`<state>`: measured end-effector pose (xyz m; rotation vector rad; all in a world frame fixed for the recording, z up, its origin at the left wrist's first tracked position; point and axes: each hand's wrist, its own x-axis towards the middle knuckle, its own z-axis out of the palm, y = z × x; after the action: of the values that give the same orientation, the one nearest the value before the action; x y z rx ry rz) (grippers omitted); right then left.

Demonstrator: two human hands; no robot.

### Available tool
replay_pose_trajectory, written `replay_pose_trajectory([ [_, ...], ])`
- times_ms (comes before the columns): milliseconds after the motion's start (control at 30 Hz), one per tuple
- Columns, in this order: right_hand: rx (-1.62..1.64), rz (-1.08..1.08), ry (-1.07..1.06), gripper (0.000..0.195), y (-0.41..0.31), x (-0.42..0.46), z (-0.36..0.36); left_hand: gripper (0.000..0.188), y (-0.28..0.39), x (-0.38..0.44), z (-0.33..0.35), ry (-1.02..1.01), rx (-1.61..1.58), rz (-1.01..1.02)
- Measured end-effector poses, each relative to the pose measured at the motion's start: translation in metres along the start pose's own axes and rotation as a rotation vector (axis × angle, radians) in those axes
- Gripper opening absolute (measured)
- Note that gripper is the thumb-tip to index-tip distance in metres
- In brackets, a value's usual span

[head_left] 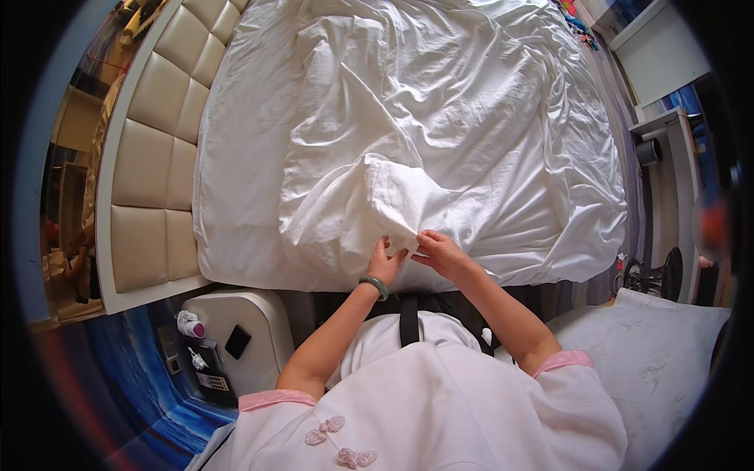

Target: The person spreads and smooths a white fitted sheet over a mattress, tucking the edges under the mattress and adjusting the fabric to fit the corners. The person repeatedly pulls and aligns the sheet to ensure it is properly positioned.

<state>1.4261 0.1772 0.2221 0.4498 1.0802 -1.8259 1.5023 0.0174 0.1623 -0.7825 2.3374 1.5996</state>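
A rumpled white duvet cover (459, 112) lies over a bed with a white fitted sheet (241, 194). At the near side of the bed, a raised fold of the cover (394, 188) comes to a point at my right hand (440, 253), whose thumb and index finger pinch its edge. Just left of it is my left hand (387, 259), below a green bangle on the wrist. Its thumb and fingers are apart, close to the hanging cloth; whether a fingertip touches the cloth is hard to tell.
A padded beige headboard (153, 147) stands on the left. Below it, a nightstand (265, 329) carries a black phone (238, 342), a hair dryer (189, 325) and a telephone (212, 381). A pale patterned cushioned surface (648, 353) is at lower right, near a black fan (671, 274).
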Motion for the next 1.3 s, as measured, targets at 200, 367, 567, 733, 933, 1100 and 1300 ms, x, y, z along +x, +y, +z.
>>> replay_pose_trajectory([
  [200,0.132,-0.058,-0.036,0.016,-0.007,-0.001,-0.002,0.058,-0.051,0.024,0.010,-0.127,-0.019,-0.116],
  [367,0.134,-0.047,-0.002,0.019,-0.004,-0.007,-0.022,0.049,0.004,0.029,0.010,-0.172,-0.200,-0.099],
  [567,0.123,-0.054,0.021,0.021,-0.003,-0.015,-0.003,0.034,0.025,0.042,0.011,-0.521,-0.023,0.027],
  [733,0.062,-0.213,0.103,0.020,-0.006,0.000,-0.029,0.024,0.031,0.037,0.002,-0.181,-0.435,-0.156],
  [933,-0.220,-0.088,-0.065,0.018,0.003,0.001,0.013,0.024,0.084,-0.023,-0.109,0.263,-0.519,0.209],
  [1100,-0.252,-0.020,-0.223,0.022,0.002,-0.003,0.051,0.041,0.129,-0.144,-0.272,0.475,-0.509,0.420],
  [1300,-0.210,0.016,-0.350,0.028,-0.031,0.001,0.061,0.039,0.001,-0.191,-0.328,0.351,-0.890,-0.083],
])
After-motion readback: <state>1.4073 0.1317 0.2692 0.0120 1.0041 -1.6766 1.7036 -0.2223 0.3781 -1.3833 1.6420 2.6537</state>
